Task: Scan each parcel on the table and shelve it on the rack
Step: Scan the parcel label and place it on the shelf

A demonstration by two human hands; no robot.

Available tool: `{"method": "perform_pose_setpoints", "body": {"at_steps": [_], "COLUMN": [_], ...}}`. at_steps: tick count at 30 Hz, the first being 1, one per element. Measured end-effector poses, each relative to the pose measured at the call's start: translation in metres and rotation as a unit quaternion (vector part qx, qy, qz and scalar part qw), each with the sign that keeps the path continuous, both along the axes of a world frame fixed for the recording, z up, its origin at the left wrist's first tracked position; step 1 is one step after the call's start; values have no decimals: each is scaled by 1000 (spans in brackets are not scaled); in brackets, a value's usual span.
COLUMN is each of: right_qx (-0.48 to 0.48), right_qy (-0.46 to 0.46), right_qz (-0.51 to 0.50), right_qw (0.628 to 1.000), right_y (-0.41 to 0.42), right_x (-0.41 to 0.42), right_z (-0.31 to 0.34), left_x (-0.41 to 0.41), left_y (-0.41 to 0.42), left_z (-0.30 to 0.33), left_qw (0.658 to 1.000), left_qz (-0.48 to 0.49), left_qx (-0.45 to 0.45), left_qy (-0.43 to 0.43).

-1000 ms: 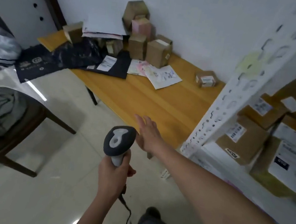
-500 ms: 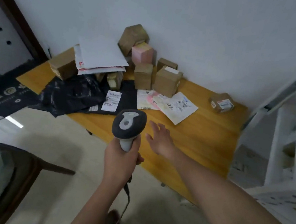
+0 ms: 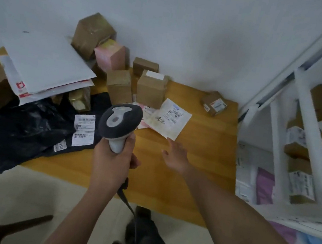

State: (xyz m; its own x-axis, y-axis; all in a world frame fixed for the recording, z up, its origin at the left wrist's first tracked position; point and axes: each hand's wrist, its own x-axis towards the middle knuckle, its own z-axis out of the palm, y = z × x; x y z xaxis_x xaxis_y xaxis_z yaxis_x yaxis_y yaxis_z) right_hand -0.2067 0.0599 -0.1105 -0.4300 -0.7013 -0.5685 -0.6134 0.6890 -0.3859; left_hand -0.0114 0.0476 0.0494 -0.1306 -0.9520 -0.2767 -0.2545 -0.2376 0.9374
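**Scanner in one hand, the other held over a tabletop of parcels**

A wooden tabletop [image 3: 203,148] fills the middle of the view, pushed against a pale wall. To the right stands a white metal rack [image 3: 306,128] — its shelves hold brown boxes with white labels and some flat pink and white mailers, all blurred.

On the left of the tabletop lies a heap of black plastic mailer bags [image 3: 19,134], one showing a white shipping label [image 3: 84,130]. Above them a stack of large white envelopes [image 3: 46,66] leans on a brown box at the far left edge. Against the wall sits a cluster of small cardboard boxes [image 3: 150,88], with a tilted brown box [image 3: 93,34] and a pink box [image 3: 110,54] piled on top. A flat pale packet [image 3: 169,121] with barcodes on it lies in front of the cluster. One small labelled box [image 3: 213,103] sits alone near the tabletop's right end, well apart from the others.

The left hand [image 3: 112,160] is wrapped tightly round the white handle of a barcode scanner [image 3: 120,121], whose dark head points toward the parcels; a cable hangs from its base. The right hand [image 3: 176,156] hovers over bare wood just below the pale packet — fingers spread and loose, holding nothing.

Dark trousers and a shoe show on the pale floor at the bottom.
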Motion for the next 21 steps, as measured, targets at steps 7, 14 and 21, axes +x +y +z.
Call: {"method": "perform_pose_setpoints", "body": {"at_steps": [7, 14, 21], "right_qx": [0, -23, 40], "right_qy": [-211, -239, -212], "right_qz": [-403, -509, -351], "right_qw": [890, 826, 911], "right_y": [-54, -90, -60], "right_x": [-44, -81, -92], "right_z": [-26, -53, -62], "left_x": [-46, -84, -110], "left_y": [-41, -78, -85], "left_z": [-19, -47, -64], "left_qw": [999, 997, 990], "left_qz": [-1, -20, -65], "left_qx": [16, 45, 87], "left_qy": [-31, -63, -88]}}
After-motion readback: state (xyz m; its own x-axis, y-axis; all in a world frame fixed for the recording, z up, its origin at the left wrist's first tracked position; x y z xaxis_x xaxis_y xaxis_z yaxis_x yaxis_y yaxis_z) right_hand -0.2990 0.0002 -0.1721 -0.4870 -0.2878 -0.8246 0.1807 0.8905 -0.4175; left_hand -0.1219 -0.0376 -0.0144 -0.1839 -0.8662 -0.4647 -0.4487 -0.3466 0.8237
